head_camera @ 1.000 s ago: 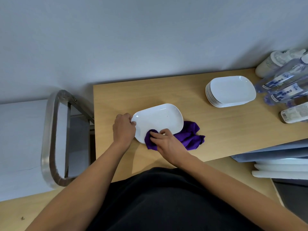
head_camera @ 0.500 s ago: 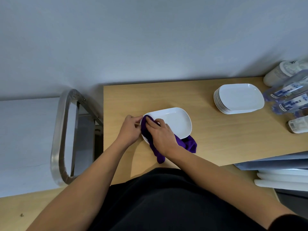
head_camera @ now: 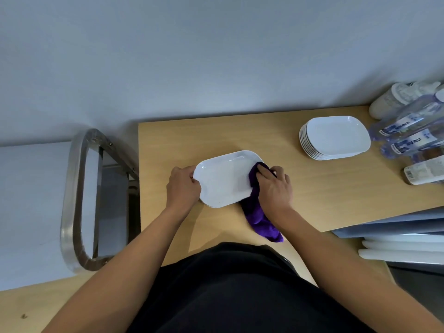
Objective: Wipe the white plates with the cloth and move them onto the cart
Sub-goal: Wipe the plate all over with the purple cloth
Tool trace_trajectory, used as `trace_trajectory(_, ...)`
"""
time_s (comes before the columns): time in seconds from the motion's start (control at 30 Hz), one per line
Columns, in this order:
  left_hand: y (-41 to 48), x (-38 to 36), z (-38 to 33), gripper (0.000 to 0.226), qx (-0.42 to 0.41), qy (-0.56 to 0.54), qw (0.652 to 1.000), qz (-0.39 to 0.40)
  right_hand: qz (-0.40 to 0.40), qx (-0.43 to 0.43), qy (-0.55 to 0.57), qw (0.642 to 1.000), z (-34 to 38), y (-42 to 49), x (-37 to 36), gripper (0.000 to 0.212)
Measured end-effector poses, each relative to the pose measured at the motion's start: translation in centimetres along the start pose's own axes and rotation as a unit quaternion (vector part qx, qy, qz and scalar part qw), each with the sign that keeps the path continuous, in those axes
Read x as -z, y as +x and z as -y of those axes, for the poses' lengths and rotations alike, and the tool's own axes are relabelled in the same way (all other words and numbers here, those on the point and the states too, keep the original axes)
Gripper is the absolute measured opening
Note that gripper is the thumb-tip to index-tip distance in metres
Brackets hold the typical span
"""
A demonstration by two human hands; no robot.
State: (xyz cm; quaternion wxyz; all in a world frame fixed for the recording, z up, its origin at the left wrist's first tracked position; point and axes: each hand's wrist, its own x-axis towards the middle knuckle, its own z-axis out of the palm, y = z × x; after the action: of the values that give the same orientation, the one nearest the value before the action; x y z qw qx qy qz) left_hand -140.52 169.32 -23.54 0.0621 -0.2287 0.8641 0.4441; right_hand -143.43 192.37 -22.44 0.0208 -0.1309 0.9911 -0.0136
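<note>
A white rectangular plate (head_camera: 223, 180) lies on the wooden table (head_camera: 312, 193) in front of me. My left hand (head_camera: 183, 186) grips its left edge. My right hand (head_camera: 274, 186) presses a purple cloth (head_camera: 258, 217) onto the plate's right end; the cloth trails toward me over the table. A stack of several white plates (head_camera: 335, 138) stands further right. The steel cart (head_camera: 79, 200) is to the left of the table, and only its handle and frame show.
Water bottles (head_camera: 413, 131) and a white container (head_camera: 398, 97) crowd the table's right end. White and blue boards (head_camera: 403, 239) lie below the table's right front edge. A grey wall runs behind the table.
My right hand swept the cloth from the plate's near edge to its left end, then across to its right end. The left hand kept its hold on the left edge.
</note>
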Motion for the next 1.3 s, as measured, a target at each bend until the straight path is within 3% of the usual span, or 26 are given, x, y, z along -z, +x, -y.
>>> trace_trajectory(0.07,0.1,-0.3,0.1,0.035,0.006,-0.005,1.0,-0.003,-0.012,-0.016,0.032,0.999,-0.2,-0.8,0.0,0.024)
trace_trajectory(0.17,0.3,-0.5,0.1,0.03,0.014,-0.014,1.0,-0.012,0.034,-0.029,0.085,0.995,0.8,-2.0,0.0,0.027)
trace_trajectory(0.3,0.2,-0.7,-0.3,0.033,0.024,-0.002,1.0,-0.009,0.052,0.117,0.193,0.973,4.3,-3.8,0.6,0.026)
trace_trajectory(0.4,0.1,-0.8,-0.1,0.047,0.025,-0.01,1.0,-0.011,0.039,0.201,0.234,0.95,5.2,-4.5,0.5,0.026)
trace_trajectory(0.5,-0.7,-0.4,-0.8,0.047,-0.001,0.006,0.999,-0.032,0.001,0.143,0.3,0.943,3.8,-4.3,1.1,0.03)
trace_trajectory(0.63,-1.9,-0.4,-2.7,0.042,-0.087,0.148,0.98,-0.095,-0.096,-0.013,0.403,0.91,1.1,-4.1,2.6,0.04)
trace_trajectory(0.7,-2.2,-1.4,-3.9,0.039,-0.153,0.162,0.973,-0.057,-0.102,-0.084,0.453,0.882,0.1,-3.8,3.3,0.042)
trace_trajectory(0.77,-2.4,-3.2,-5.0,0.037,-0.192,0.18,0.964,0.038,-0.109,-0.113,0.486,0.86,-0.8,-3.6,3.8,0.042)
trace_trajectory(0.83,-2.8,-5.3,-5.6,0.042,-0.219,0.21,0.945,0.12,-0.114,-0.118,0.497,0.852,-1.6,-3.2,4.1,0.042)
trace_trajectory(0.93,-3.2,-7.6,-6.0,0.048,-0.232,0.261,0.922,0.167,-0.115,-0.104,0.498,0.853,-2.8,-2.8,4.5,0.042)
trace_trajectory(1.1,-2.6,-9.0,-6.1,0.042,-0.221,0.371,0.886,0.17,-0.104,-0.081,0.507,0.852,-5.0,-2.2,4.3,0.041)
trace_trajectory(1.3,-3.6,-9.9,-5.7,0.039,-0.213,0.413,0.87,0.167,-0.092,-0.066,0.526,0.843,-8.0,-0.7,5.1,0.042)
